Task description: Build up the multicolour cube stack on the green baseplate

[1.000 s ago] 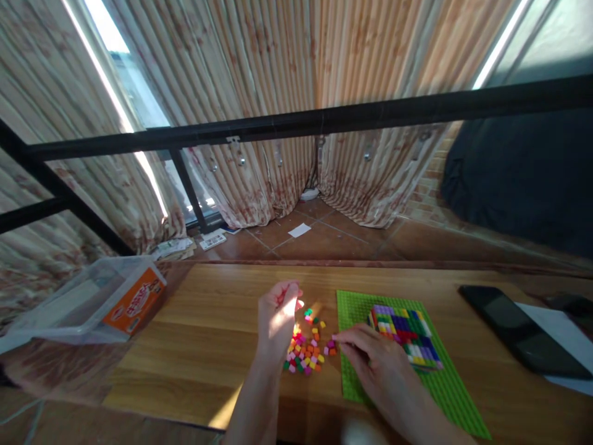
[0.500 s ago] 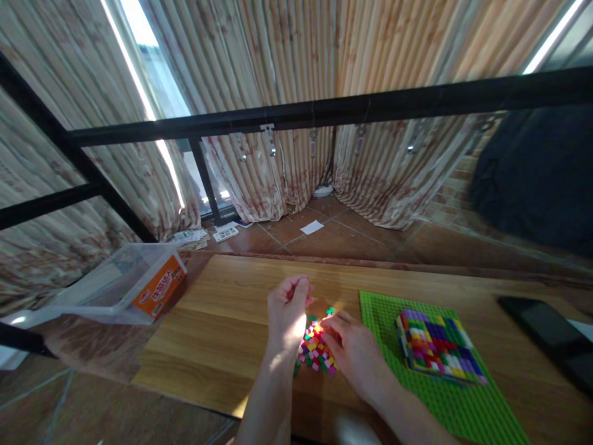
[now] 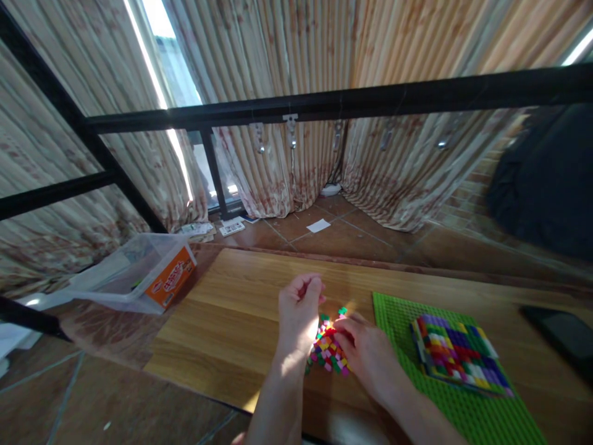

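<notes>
A loose pile of small coloured toy bricks [image 3: 328, 352] lies on the wooden table between my two hands. My left hand [image 3: 301, 303] is curled closed just left of and above the pile; whatever it holds is hidden in the fingers. Bent over the pile's right edge, my right hand [image 3: 364, 346] has its fingertips down among the bricks, thumb and forefinger drawn together. Any brick in that pinch is too small to make out. To the right, a block of joined multicoloured bricks [image 3: 458, 355] sits on a green studded baseplate [image 3: 393, 315].
The wooden table [image 3: 222, 309] runs across the view. A dark phone-like slab [image 3: 560, 334] lies at its right end. Left of the table stands a clear plastic box [image 3: 134, 278] with an orange label. Beyond are a black metal rail [image 3: 296, 108], curtains [image 3: 278, 49] and papers on the floor.
The view has shifted, so everything sits slightly further right. Both hands keep nearly the same pose over the bricks, and no brick has visibly been moved.
</notes>
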`<action>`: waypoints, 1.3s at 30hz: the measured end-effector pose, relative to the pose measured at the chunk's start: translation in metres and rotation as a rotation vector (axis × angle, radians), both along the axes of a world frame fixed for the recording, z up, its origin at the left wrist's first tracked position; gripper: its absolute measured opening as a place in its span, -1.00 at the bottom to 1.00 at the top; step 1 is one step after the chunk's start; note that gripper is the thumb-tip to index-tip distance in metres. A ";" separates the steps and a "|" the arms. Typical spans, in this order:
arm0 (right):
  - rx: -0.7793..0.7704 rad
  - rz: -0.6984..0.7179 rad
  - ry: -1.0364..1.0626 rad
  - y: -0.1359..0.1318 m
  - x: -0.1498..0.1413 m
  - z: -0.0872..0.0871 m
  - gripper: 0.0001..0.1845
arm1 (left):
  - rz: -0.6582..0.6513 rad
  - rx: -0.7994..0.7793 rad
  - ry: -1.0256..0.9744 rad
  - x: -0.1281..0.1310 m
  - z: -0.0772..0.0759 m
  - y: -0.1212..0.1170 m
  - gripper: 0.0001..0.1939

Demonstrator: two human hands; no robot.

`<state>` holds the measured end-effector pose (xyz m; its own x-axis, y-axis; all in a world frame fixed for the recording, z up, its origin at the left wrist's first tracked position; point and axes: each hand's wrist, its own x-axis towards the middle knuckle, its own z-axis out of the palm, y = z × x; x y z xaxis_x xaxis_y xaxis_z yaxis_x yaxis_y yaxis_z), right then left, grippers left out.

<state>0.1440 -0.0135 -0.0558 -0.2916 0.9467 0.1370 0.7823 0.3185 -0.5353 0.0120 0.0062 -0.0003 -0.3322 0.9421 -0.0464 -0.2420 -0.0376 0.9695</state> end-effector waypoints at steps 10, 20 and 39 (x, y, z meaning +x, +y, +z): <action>0.022 -0.028 0.045 0.000 -0.002 0.006 -0.80 | -0.038 -0.016 0.043 0.000 -0.004 0.003 -0.78; -0.062 -0.208 0.550 -0.018 0.047 0.031 -0.85 | -0.181 -0.018 0.281 0.019 -0.012 0.002 -0.77; 0.132 -0.309 0.332 -0.034 0.169 0.035 -0.79 | -0.510 0.127 0.643 0.104 -0.029 -0.016 -0.81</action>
